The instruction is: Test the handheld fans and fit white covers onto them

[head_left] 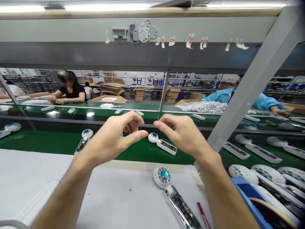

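Observation:
My left hand point(119, 135) is raised over the green conveyor belt point(128, 156), thumb and curled fingers apart, with nothing visible between them. Close by on the right, my right hand point(179, 132) has thumb and forefinger pinched together; whatever they may hold is too small to make out. Between and beyond the hands, a white handheld fan point(166, 146) lies on the belt with its handle open, showing the insides. Below my right hand, another handheld fan point(162, 176) with a blue centre rests on the white work surface point(114, 197), its handle's circuit board exposed.
A red pen point(202, 213) lies right of the nearer fan. At the right stands a blue bin point(247, 200) beside several fans. An angled grey post point(252, 76) rises at the right, and a shelf point(95, 54) crosses overhead. Two co-workers sit across the belt.

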Available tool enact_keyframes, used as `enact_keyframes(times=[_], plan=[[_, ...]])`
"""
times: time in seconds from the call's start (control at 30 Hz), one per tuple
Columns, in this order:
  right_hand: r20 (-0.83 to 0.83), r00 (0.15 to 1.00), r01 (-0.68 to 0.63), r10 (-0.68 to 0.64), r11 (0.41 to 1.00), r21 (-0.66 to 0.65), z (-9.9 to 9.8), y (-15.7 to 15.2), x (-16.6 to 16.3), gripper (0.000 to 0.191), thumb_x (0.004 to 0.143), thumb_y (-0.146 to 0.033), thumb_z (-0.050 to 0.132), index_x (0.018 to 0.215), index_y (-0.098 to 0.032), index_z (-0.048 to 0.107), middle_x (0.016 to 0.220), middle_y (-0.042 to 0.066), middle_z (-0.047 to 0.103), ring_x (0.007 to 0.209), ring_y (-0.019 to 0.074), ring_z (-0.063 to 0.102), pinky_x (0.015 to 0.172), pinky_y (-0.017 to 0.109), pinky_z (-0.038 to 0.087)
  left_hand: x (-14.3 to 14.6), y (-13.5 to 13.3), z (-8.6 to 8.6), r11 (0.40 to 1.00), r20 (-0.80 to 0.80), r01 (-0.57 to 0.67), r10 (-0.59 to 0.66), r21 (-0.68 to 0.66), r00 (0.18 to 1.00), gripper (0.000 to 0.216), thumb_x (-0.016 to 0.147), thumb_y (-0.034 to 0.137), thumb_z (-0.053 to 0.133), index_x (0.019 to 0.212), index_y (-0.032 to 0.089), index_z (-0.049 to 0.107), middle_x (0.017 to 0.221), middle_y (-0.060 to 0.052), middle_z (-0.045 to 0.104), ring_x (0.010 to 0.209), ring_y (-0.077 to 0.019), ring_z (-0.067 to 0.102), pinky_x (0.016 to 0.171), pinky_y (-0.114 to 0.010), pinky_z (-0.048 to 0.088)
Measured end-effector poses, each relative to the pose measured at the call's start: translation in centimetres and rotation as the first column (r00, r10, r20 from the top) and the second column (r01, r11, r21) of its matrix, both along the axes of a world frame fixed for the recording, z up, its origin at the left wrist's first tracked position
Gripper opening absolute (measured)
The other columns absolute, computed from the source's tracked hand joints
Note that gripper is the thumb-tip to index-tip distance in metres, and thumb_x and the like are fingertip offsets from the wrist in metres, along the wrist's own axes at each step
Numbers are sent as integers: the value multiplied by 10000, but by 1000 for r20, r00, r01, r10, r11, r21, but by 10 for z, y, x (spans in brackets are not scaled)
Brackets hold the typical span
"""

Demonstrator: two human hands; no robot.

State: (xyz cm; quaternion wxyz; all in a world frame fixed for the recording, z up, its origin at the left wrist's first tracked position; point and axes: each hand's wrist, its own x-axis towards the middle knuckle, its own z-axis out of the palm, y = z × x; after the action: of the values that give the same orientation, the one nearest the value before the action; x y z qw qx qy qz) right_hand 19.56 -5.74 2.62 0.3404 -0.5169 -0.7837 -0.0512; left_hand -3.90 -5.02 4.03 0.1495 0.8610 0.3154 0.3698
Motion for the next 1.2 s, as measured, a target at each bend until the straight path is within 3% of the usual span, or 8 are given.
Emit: enact_keyframes(times=[0.1, 0.27, 0.37, 0.47, 0.6, 0.7, 0.9, 1.2], plan=[[143, 967, 245, -213, 932, -266, -11, 26, 18, 378, 1017, -521, 440, 960, -217, 656, 894, 14, 697, 788, 157, 605, 685, 281, 388, -4, 4, 1, 997, -66, -32, 28, -67, 997, 251, 911, 464, 639, 934, 215, 659, 875, 7, 692, 780, -136, 624, 650, -214, 473], [353, 907, 406, -230, 696, -592, -68, 82, 34, 343, 941, -394, 649, 1169, -138, 634, 1153, 97, 654, 1020, 215, 635, 892, 397, 518, -4, 2, 0, 987, -207, -87, 58, -136, 977, 473, 967, 521, 480, 642, 189, 572, 602, 17, 552, 557, -112, 471, 503, -230, 354], [406, 889, 453, -214, 542, -708, -101, 102, 34, 305, 950, -350, 657, 1164, -134, 633, 1174, 87, 641, 1047, 211, 639, 920, 427, 546, -2, 1, -2, 977, -237, -108, 62, -186, 970, 495, 983, 445, 428, 561, 184, 428, 521, 27, 424, 480, -100, 339, 445, -251, 267], [347, 915, 404, -208, 489, -773, -121, 109, 30, 280, 956, -331, 654, 1154, -134, 636, 1143, 79, 649, 1010, 198, 651, 882, 400, 565, -1, 1, -2, 972, -221, -128, 83, -199, 972, 442, 971, 355, 425, 562, 186, 432, 536, 25, 426, 497, -106, 346, 451, -256, 265], [108, 957, 238, -270, 509, -828, -123, 110, 23, 231, 957, -324, 655, 1061, -118, 646, 972, 43, 662, 822, 143, 656, 737, 307, 578, -2, -1, 1, 982, -144, -132, 112, -138, 983, 453, 990, 395, 418, 598, 188, 510, 566, 25, 477, 528, -107, 397, 475, -250, 285], [-208, 922, 40, -325, 616, -787, -107, 105, 14, 222, 964, -308, 642, 1077, -118, 617, 892, 19, 636, 703, 106, 619, 627, 243, 549, -4, -1, 3, 989, -32, -128, 126, -75, 992, 468, 995, 413, 427, 603, 185, 541, 551, 30, 465, 523, -101, 409, 490, -243, 299], [-810, 571, -370, -134, 839, -400, -54, 76, -7, 237, 968, -383, 480, 1066, -166, 485, 851, 11, 622, 636, 111, 617, 536, 232, 523, -5, 4, 2, 989, 137, -150, 149, 3, 979, 466, 993, 393, 455, 584, 176, 507, 549, 27, 468, 544, -102, 431, 530, -240, 323], [-937, 318, -497, 144, 867, -35, -22, 28, -28, 409, 812, -297, 583, 1166, -226, 392, 904, -3, 683, 665, 174, 704, 629, 338, 611, -5, 10, -2, 979, 267, -198, 202, -41, 942, 459, 990, 418, 457, 613, 179, 565, 608, -11, 570, 592, -137, 516, 558, -251, 390]])
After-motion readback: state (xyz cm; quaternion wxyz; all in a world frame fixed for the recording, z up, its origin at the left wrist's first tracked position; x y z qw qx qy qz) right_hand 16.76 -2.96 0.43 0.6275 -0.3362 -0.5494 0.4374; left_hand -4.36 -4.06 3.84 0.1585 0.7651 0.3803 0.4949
